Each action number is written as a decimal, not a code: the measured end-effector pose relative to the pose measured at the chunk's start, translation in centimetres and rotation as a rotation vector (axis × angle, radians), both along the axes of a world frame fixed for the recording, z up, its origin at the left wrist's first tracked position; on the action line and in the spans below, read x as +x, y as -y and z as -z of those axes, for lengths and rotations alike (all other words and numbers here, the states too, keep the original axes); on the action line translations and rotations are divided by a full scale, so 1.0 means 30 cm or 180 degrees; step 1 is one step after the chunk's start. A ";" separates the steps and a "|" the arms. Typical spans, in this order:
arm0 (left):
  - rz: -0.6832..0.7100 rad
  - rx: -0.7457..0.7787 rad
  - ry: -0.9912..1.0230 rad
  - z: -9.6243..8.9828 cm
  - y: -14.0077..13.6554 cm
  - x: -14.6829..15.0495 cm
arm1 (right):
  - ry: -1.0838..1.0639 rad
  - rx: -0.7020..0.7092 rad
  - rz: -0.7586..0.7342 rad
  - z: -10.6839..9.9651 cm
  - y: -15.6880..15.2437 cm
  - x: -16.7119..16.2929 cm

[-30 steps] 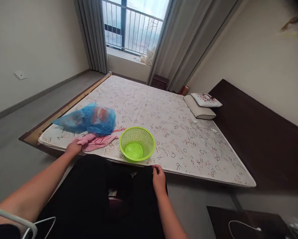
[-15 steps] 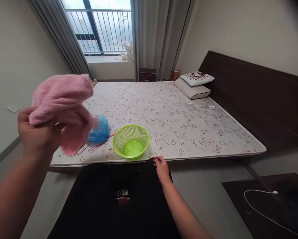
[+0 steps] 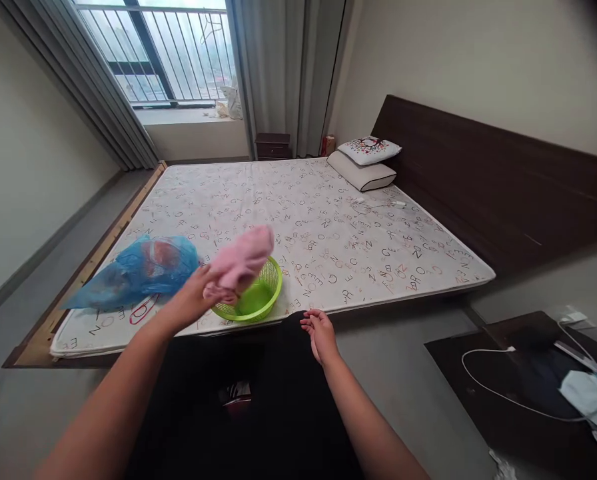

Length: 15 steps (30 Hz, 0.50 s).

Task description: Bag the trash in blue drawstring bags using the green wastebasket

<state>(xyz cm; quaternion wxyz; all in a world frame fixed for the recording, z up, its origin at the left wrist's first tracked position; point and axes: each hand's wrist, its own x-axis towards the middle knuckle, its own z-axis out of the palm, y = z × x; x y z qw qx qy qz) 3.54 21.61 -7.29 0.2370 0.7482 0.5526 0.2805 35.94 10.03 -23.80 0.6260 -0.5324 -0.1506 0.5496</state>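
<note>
My left hand [image 3: 198, 293] is closed around a bunched, fluffy pink towel [image 3: 243, 257], smeared a little by motion. The towel hangs over the left side of a lime-green plastic basket [image 3: 267, 301] and hides part of its rim. Through the gap, the basket's bare green floor shows. Just left of that hand lies a blue plastic bag [image 3: 143, 270] with something reddish inside. Over my right knee, by the mattress edge, my right hand [image 3: 322, 335] rests with loosely curled fingers, a little apart, and nothing visible in them.
The basket and bag stand on the letter-patterned mattress [image 3: 328, 247], near its front edge. Two pillows [image 3: 363, 167] are stacked by the dark headboard [image 3: 453, 143]. A red loop [image 3: 143, 310] lies before the bag. At right, a dark low surface [image 3: 458, 347] carries a white cable [image 3: 498, 393].
My left hand has swung the towel rightward from the far left to over the basket, uncovering the blue bag. My view has turned left-to-right slightly; my right hand stays by my knee.
</note>
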 end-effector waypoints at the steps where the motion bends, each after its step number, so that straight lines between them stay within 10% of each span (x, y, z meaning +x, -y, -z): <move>1: 0.0132 -0.0226 -0.0124 0.051 0.013 -0.008 | 0.0020 -0.0004 -0.0034 -0.001 -0.001 -0.001; 5: -0.0850 -0.0307 0.0278 0.243 0.042 -0.074 | 0.0034 -0.0038 -0.0075 0.006 -0.009 0.000; 8: -0.1489 -0.1246 0.0983 0.369 0.068 -0.088 | 0.0276 -0.0101 -0.0111 0.004 -0.012 -0.003; 15: -0.1456 -0.1800 0.2142 0.544 0.121 -0.001 | 0.3350 0.0902 -0.0739 -0.168 -0.029 -0.071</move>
